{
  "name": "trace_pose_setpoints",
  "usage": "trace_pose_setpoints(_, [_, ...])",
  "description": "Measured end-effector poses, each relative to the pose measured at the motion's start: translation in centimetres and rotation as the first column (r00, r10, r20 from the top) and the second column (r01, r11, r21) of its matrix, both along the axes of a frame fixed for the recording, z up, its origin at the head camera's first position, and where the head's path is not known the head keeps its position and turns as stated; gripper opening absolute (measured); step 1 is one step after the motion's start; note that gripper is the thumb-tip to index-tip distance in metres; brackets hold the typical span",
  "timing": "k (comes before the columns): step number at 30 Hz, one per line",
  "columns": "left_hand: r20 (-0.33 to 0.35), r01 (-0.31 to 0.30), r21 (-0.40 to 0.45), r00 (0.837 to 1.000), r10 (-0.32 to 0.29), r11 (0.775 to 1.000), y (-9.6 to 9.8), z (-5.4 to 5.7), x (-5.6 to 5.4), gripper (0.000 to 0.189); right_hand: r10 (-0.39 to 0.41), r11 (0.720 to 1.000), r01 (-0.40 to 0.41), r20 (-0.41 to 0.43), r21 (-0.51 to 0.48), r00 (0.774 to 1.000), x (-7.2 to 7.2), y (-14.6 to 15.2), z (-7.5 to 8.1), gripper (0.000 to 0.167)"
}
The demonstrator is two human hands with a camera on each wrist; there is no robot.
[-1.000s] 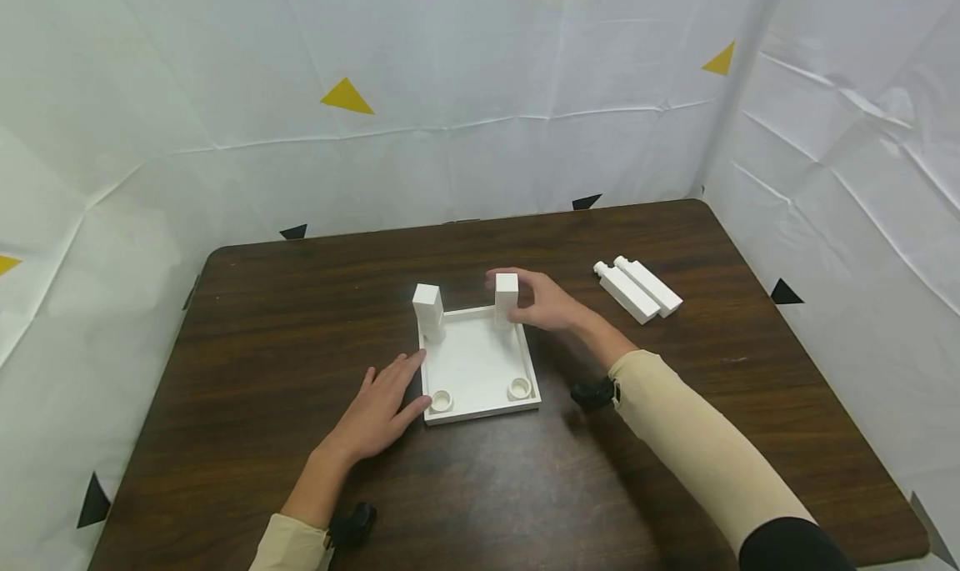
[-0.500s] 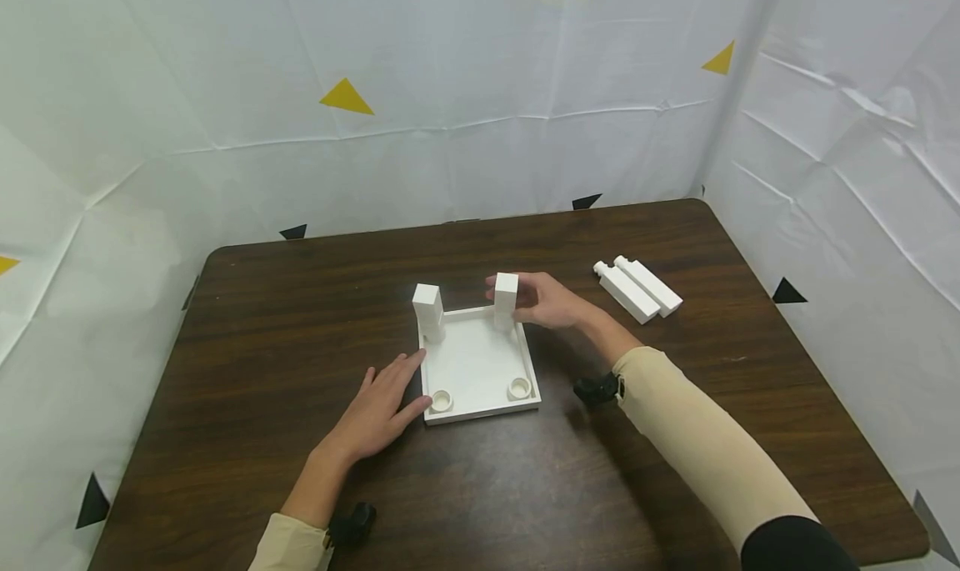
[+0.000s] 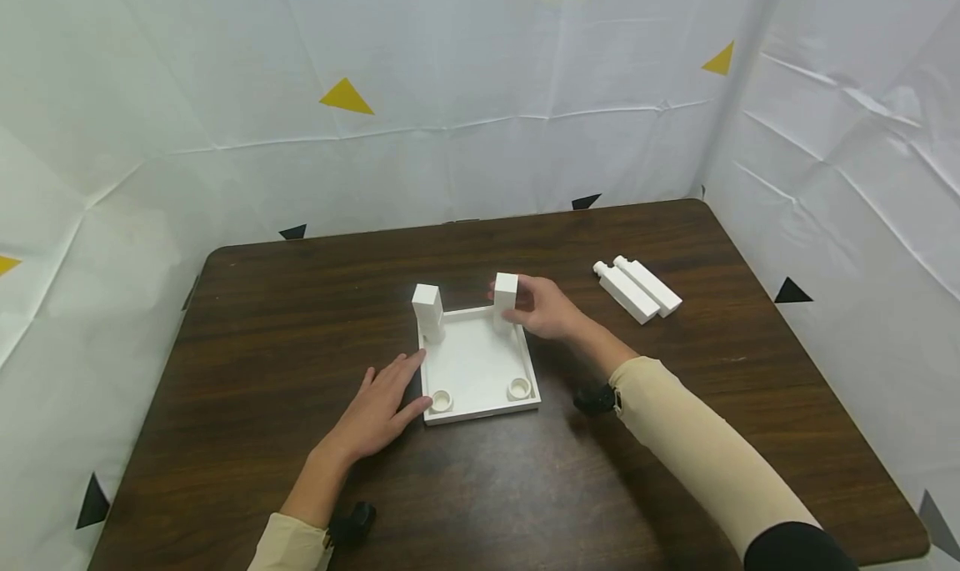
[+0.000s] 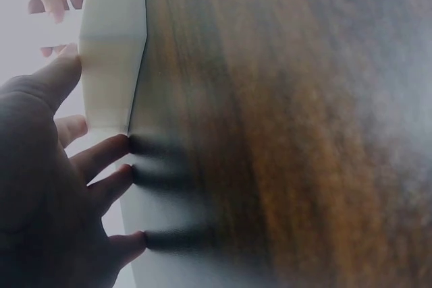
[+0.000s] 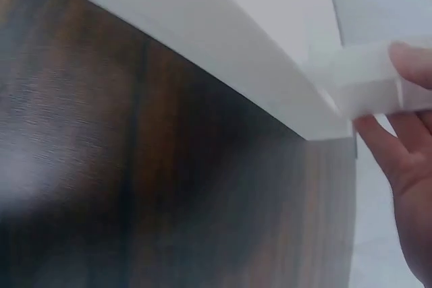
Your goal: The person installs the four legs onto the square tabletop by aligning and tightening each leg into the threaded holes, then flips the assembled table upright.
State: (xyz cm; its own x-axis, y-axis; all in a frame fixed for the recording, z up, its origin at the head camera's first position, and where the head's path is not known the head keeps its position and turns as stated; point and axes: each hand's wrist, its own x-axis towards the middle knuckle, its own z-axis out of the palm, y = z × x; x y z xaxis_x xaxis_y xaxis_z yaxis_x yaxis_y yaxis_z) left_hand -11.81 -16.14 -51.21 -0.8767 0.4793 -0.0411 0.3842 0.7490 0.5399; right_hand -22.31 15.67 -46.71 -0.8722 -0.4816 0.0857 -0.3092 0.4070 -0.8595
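A white square panel with raised rims (image 3: 477, 358) lies on the table. At its back right corner a white squared leg (image 3: 506, 298) stands upright, and my right hand (image 3: 553, 308) pinches it low between thumb and fingers. In the right wrist view, the thumb (image 5: 412, 62) lies over the leg (image 5: 368, 85), close above the rim. A matching leg (image 3: 427, 308) stands in the back left corner. My left hand (image 3: 375, 413), fingers spread and fairly straight, rests against the panel's left side. The left wrist view shows fingertips (image 4: 121, 175) beside the panel's side wall (image 4: 111, 52).
Two more white legs with narrow necks (image 3: 628, 293) lie side by side on the dark wooden table (image 3: 300, 321), to the right. Round sockets (image 3: 519, 388) sit in the panel's two front corners. White sheeting (image 3: 465, 71) hangs behind the table and along its sides.
My right hand loosened around the back right leg, thumb shifting toward its side, then closed with the thumb across its front again. The left hand and panel stayed still.
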Motion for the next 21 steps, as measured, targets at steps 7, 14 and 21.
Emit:
trace_pose_setpoints(7, [-0.009,0.001,-0.016,1.000,-0.001,1.000,0.1,0.1,0.0,0.076,-0.158,0.985,0.165,-0.117,0.050,0.980,1.0,-0.8,-1.1,0.039])
trace_pose_setpoints(14, [-0.001,0.007,-0.022,1.000,-0.007,1.000,0.2,0.2,-0.1,0.075,-0.239,0.969,0.245,-0.126,0.033,0.963,1.6,-1.2,-1.2,0.037])
trace_pose_setpoints(21, [0.003,0.001,-0.022,1.000,-0.001,1.000,0.0,0.0,-0.1,0.077,-0.220,0.974,0.223,-0.090,0.026,0.971,1.7,-1.3,-0.8,0.040])
